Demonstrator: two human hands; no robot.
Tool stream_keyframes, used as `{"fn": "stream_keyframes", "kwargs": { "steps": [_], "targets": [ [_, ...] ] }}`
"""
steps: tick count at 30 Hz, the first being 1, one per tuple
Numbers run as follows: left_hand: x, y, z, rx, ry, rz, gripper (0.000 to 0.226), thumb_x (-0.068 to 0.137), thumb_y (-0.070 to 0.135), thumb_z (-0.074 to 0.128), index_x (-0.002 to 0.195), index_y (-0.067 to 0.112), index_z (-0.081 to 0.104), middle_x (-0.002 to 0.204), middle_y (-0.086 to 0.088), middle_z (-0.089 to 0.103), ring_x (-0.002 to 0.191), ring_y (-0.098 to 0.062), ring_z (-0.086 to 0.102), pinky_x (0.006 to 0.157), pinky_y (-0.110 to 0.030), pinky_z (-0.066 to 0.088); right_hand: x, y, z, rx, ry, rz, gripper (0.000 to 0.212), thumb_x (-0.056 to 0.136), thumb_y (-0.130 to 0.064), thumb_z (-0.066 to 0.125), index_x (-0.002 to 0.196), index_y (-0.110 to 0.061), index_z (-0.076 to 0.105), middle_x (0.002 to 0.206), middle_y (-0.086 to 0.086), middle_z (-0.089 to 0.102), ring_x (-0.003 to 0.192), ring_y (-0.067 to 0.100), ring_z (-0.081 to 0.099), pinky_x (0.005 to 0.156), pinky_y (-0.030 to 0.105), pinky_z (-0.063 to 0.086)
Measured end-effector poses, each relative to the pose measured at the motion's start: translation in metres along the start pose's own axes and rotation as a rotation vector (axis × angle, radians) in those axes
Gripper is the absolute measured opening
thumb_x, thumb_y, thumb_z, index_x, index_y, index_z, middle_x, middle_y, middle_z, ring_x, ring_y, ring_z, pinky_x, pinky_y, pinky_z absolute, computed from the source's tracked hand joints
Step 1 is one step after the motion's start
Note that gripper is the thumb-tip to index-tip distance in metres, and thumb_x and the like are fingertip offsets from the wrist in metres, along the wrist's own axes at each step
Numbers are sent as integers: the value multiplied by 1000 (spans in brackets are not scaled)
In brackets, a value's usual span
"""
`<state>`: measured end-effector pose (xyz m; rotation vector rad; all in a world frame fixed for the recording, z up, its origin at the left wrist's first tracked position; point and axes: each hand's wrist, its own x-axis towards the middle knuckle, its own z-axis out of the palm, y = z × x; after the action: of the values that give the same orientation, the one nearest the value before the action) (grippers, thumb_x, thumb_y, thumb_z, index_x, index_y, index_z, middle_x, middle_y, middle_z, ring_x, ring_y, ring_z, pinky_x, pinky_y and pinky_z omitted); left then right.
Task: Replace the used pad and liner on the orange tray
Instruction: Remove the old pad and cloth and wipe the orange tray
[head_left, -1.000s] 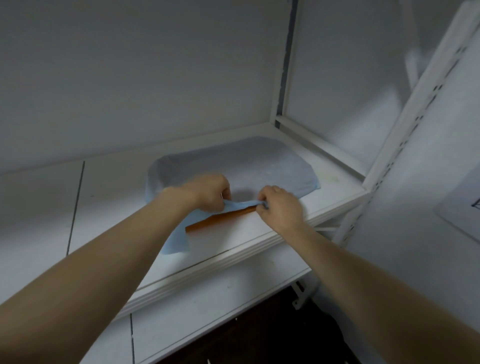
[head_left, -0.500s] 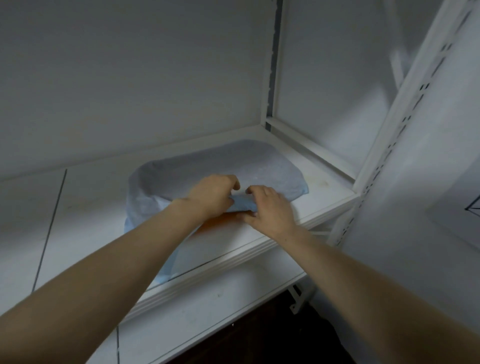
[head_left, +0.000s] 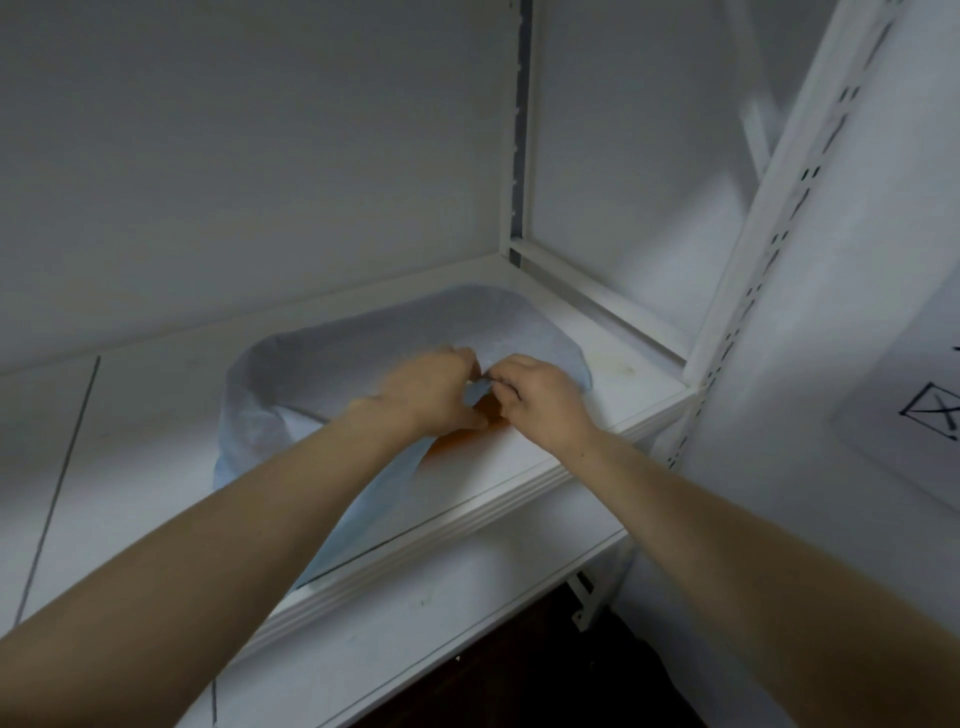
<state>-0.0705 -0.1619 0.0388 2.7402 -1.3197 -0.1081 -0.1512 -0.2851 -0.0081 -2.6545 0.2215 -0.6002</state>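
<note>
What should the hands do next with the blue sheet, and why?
Probably keep lifting the near edge up and back. Both hands, left hand and right hand, pinch the blue liner at the front of the orange tray. Only a small orange patch shows; the liner covers the rest, so it likely needs peeling off.

A white shelf (head_left: 156, 426) runs across a white shelving bay, its back wall (head_left: 249, 156) plain and dimly lit. A slotted white upright (head_left: 789, 218) rises at the right, another (head_left: 521, 124) stands in the back corner. Below lies a lower shelf (head_left: 431, 608), then dark floor (head_left: 545, 686).
</note>
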Motion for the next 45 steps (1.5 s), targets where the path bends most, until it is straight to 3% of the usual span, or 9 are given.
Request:
{"fn": "stream_keyframes", "kwargs": {
  "steps": [7,13,21,25,28,31,36,40,45],
  "targets": [
    [3,6,-9,-26,140,26,25,92,22,49,110,18,66,116,-4,65,105,-26,59,79,-32,46,-7,11,12,-107,18,336,52,79,-44,69,117,-15,47,120,1,48,98,23,59,62,31,43],
    [2,3,-11,-12,66,-2,20,91,21,49,97,15,67,105,-5,66,93,-27,60,75,-35,50,-13,26,3,-180,43,422,36,87,-31,61,115,-14,46,119,6,49,99,27,60,66,31,44],
    [9,18,-10,2,-66,-29,18,92,26,51,97,17,66,105,-3,64,96,-26,60,79,-34,50,-12,43,-12,105,128,504,29,87,-4,52,112,-11,62,109,9,66,102,26,62,85,35,50],
    [19,23,-15,48,-156,-40,25,87,16,54,62,14,50,70,-3,52,65,-22,47,61,-32,37,-10,42,-22,26,257,390,35,87,-6,53,121,-17,57,120,2,59,108,21,57,83,35,50],
    [23,24,-16,116,-225,-36,16,82,13,61,67,10,58,71,-5,55,65,-23,50,60,-32,41,-7,57,-20,21,153,537,34,89,-22,54,122,-12,55,110,7,58,98,26,60,76,34,50],
    [25,23,-17,106,-254,-9,12,81,16,65,85,5,69,83,-7,64,74,-24,59,66,-33,48,-12,72,-15,331,108,709,21,89,-17,55,98,1,64,65,8,57,55,25,56,50,24,42],
    [30,24,-13,128,-284,4,7,79,15,69,74,10,66,80,-3,62,76,-23,59,69,-32,48,-7,62,-17,948,304,877,15,91,6,49,104,3,58,70,15,60,40,16,58,36,20,45],
    [34,26,-16,186,-282,0,5,75,11,70,76,8,66,77,-2,62,69,-22,58,63,-31,48,5,61,-23,720,355,641,11,90,4,54,94,-3,62,91,16,65,82,26,66,78,35,58],
    [33,37,-21,229,-298,-68,50,72,32,76,115,14,59,114,-3,62,97,-25,61,86,-38,54,-2,64,-31,216,336,193,25,85,6,52,103,-3,68,104,12,63,92,19,59,80,12,38]
  ]
}}
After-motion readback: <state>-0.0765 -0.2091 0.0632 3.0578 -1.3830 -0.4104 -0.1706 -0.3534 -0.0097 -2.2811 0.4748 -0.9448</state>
